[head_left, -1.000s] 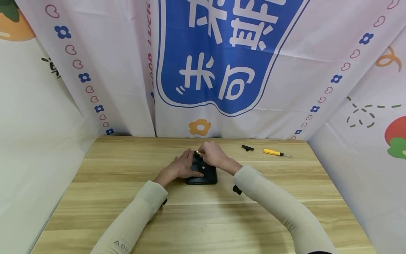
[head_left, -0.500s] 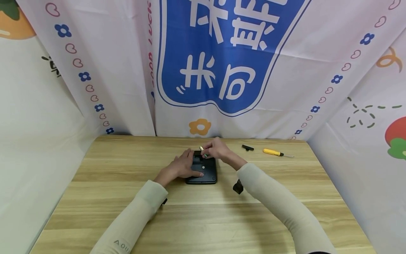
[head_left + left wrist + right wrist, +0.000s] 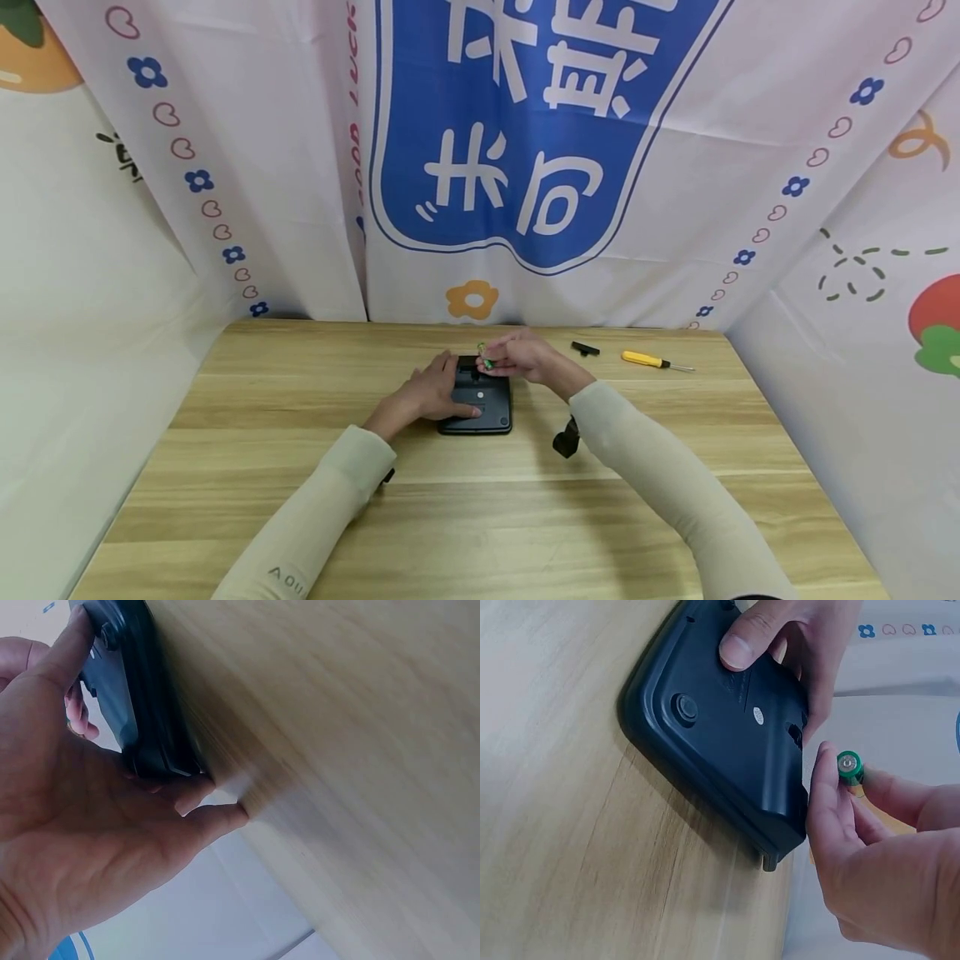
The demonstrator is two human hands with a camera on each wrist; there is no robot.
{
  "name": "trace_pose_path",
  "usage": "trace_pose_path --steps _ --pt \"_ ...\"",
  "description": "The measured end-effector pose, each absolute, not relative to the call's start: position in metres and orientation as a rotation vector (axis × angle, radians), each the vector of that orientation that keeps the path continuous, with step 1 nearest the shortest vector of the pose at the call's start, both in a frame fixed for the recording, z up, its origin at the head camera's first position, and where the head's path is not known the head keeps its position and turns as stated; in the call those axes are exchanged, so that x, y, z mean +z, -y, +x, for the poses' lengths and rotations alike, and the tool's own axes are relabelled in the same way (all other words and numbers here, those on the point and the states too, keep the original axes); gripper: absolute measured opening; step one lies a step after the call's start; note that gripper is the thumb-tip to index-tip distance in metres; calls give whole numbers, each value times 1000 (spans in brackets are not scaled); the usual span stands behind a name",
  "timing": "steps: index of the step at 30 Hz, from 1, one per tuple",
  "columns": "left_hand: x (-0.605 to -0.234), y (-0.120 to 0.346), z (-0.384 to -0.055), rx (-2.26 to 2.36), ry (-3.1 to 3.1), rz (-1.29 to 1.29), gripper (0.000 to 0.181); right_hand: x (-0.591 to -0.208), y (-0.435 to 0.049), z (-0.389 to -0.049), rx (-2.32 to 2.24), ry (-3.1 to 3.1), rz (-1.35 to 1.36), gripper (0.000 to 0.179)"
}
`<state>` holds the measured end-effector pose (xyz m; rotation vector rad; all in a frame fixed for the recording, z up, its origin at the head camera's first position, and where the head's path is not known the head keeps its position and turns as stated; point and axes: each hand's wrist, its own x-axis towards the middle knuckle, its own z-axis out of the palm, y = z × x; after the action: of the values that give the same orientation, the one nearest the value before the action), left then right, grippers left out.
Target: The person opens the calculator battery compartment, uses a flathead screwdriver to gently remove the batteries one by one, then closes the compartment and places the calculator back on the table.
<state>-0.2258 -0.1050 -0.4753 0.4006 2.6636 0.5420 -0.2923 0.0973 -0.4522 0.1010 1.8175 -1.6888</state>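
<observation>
A black calculator (image 3: 491, 414) lies face down on the table, its underside with a round foot and a small white sticker showing in the right wrist view. My left hand (image 3: 431, 393) holds it by the left side, thumb on the underside and fingers along the edge. Just over the open battery compartment (image 3: 468, 369) at the far end, my right hand (image 3: 528, 354) pinches a small green battery (image 3: 849, 767) between thumb and fingers. One metal end of the battery faces the right wrist camera. Hands partly hide the compartment, so its contents cannot be told.
To the right, near the table's back edge, lie a small black battery cover (image 3: 585, 348) and a screwdriver (image 3: 643, 359) with a yellow handle. Printed cloth (image 3: 300, 208) hangs behind the wooden table (image 3: 465, 525) and at both sides.
My right hand has drawn back a little to the right from the compartment, and the battery in its fingers has come into clearer view. My left hand and the calculator stay in place.
</observation>
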Motion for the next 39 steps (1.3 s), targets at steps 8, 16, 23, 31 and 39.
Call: trace_pose_path --steps 8,16,23,31,39 --pt "-476 105 -226 538 -2671 397 112 -452 -107 -294 -1731 -1699 152 40" --pt "-475 104 -226 531 -2671 385 112 -453 -117 -293 -1761 -1665 147 41" --pt "-475 104 -226 526 -2674 388 113 -452 -126 -291 -1765 -1658 124 42" --pt "-475 105 -225 518 -2664 394 114 -446 -138 -287 -1764 -1638 101 42" --pt "-475 105 -225 532 -2674 405 113 -447 -150 -288 -1781 -1628 122 41"
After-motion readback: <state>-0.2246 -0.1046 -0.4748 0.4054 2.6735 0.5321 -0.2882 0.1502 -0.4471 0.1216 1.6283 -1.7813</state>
